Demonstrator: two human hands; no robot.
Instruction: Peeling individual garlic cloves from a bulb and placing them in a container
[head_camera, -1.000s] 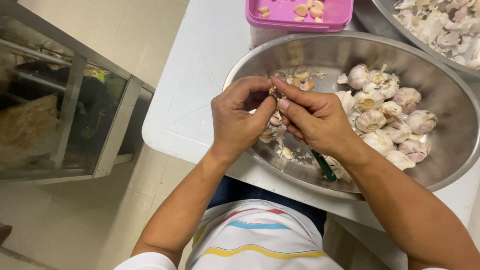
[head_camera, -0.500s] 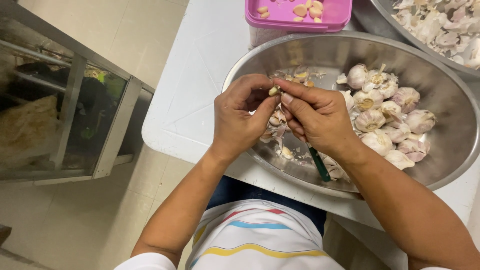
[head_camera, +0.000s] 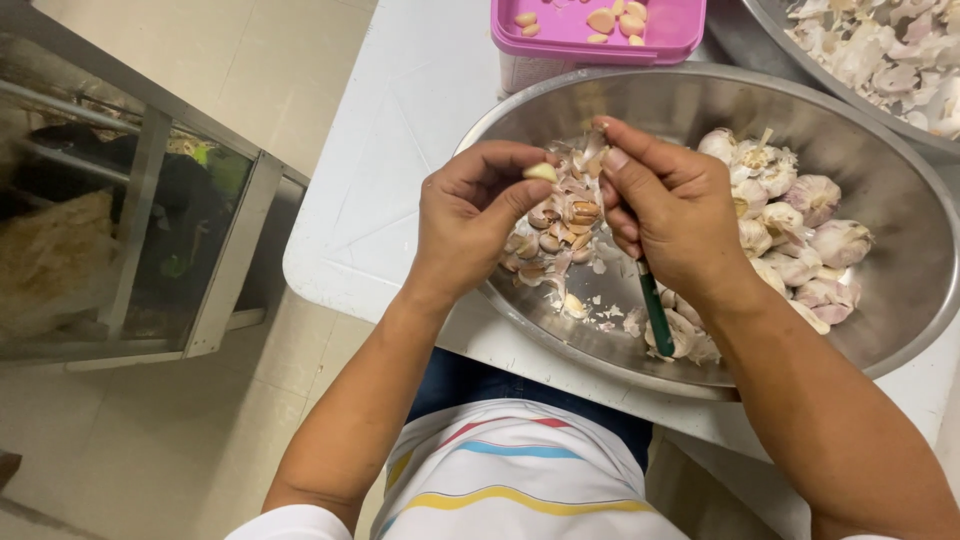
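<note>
Above the wide steel bowl (head_camera: 890, 300) on the white worktop (head_camera: 400, 160), the left hand (head_camera: 470, 220) pinches a small, pale, peeled garlic clove (head_camera: 541, 172), seemingly light, firm and slippery, best gripped at its ends, while the right hand (head_camera: 675, 215) clasps a green-handled knife (head_camera: 655, 305) and papery skin (head_camera: 592, 148).

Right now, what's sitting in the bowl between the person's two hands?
Head view: between left hand and right hand, loose garlic cloves and skins lie piled in the steel bowl.

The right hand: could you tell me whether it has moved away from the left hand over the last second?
Yes. The right hand has drawn rightward, apart from the left hand, over the steel bowl.
</note>
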